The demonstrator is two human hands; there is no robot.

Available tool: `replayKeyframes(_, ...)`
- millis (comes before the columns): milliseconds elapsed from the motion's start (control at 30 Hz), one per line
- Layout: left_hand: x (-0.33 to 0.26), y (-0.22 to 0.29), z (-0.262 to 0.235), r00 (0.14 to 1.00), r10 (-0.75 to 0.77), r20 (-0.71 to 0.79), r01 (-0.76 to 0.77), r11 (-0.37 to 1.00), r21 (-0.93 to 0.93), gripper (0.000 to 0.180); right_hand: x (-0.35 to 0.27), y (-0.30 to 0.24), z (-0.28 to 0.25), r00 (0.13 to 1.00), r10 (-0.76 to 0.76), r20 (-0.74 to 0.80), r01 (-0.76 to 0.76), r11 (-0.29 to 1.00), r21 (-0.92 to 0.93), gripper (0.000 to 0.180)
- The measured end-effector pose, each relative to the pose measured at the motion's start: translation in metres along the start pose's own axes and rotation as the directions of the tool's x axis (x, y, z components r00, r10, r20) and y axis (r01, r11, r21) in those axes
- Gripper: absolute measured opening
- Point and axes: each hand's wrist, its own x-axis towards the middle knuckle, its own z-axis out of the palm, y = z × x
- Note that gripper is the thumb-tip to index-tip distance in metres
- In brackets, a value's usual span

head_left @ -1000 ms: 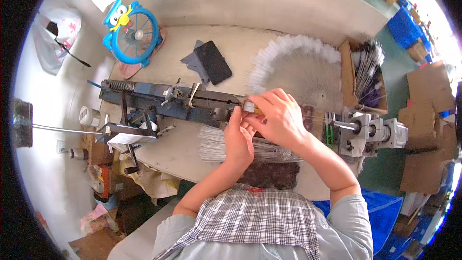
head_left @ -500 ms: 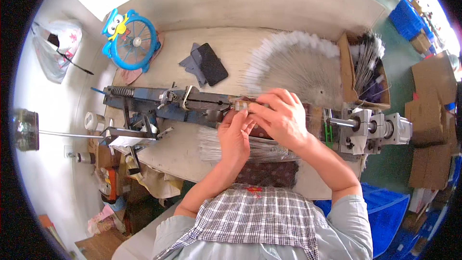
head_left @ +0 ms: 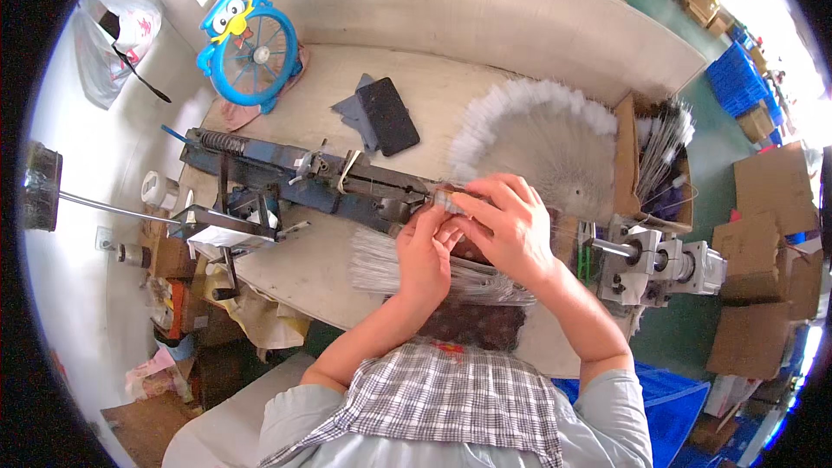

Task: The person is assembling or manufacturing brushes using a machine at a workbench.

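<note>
The small part pinched at the blue machine [head_left: 286,175] is mostly covered by the right hand [head_left: 511,230] and left hand [head_left: 425,256]; its kind cannot be told. The wire bundle [head_left: 381,264] is partly hidden beneath both wrists, perhaps continuing further.

Hands [head_left: 472,238] lower on blue machine [head_left: 286,175]

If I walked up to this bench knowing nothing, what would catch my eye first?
Probably the two hands, left hand and right hand, pressed together at the middle of the bench over the end of a long blue metal machine. Behind them a fan of white-tipped wires spreads across the tabletop. At the far left corner stands a bright blue owl-shaped fan.
</note>
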Motion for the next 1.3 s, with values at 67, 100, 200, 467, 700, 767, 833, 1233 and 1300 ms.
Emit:
replayKeyframes(67, 0.001, 0.000, -0.006, 0.996, 0.008, 0.092, -0.012, 0.999, 0.044, 0.013, -0.001, -0.001, -0.002, 1.000, -0.003, -0.005, 0.003, 1.000, -0.004, 0.026)
replayKeyframes(100, 0.001, -0.001, -0.004, 0.995, 0.008, 0.097, -0.011, 0.999, 0.035, 0.013, -0.004, 0.001, -0.002, 1.000, 0.010, -0.003, -0.010, 1.000, 0.000, 0.027)
replayKeyframes(200, 0.000, -0.002, 0.001, 0.998, 0.016, 0.055, -0.019, 0.998, 0.055, 0.012, -0.004, 0.001, -0.004, 1.000, 0.023, 0.004, -0.023, 1.000, 0.000, 0.028)
replayKeyframes(467, 0.001, -0.001, -0.003, 0.999, -0.036, -0.021, 0.036, 0.999, 0.011, 0.015, 0.004, -0.014, 0.007, 0.995, 0.080, -0.052, -0.080, 0.997, 0.006, 0.035)
replayKeyframes(700, -0.003, 0.002, 0.004, 0.999, -0.047, 0.013, 0.047, 0.999, -0.008, 0.017, -0.003, -0.008, 0.004, 0.996, 0.040, -0.085, -0.044, 0.998, -0.047, 0.030)
replayKeyframes(767, -0.005, 0.001, 0.008, 0.999, 0.032, 0.024, -0.033, 0.998, 0.050, 0.010, -0.002, -0.007, 0.006, 0.998, 0.029, -0.062, -0.032, 0.998, -0.054, 0.027)
replayKeyframes(833, -0.003, -0.002, 0.005, 0.999, 0.032, 0.023, -0.033, 0.998, 0.060, 0.009, -0.003, -0.008, 0.005, 0.999, 0.025, -0.037, -0.027, 0.998, -0.064, 0.024)
replayKeyframes(1233, -0.001, -0.003, 0.008, 0.999, 0.048, 0.013, -0.048, 0.999, 0.025, 0.011, 0.003, -0.005, 0.000, 0.998, 0.030, -0.051, -0.032, 0.999, -0.037, 0.026)
replayKeyframes(1300, 0.001, -0.006, 0.008, 0.998, 0.067, 0.013, -0.068, 0.996, 0.056, 0.008, 0.002, -0.002, 0.000, 0.999, 0.012, -0.041, -0.015, 0.998, -0.059, 0.029)
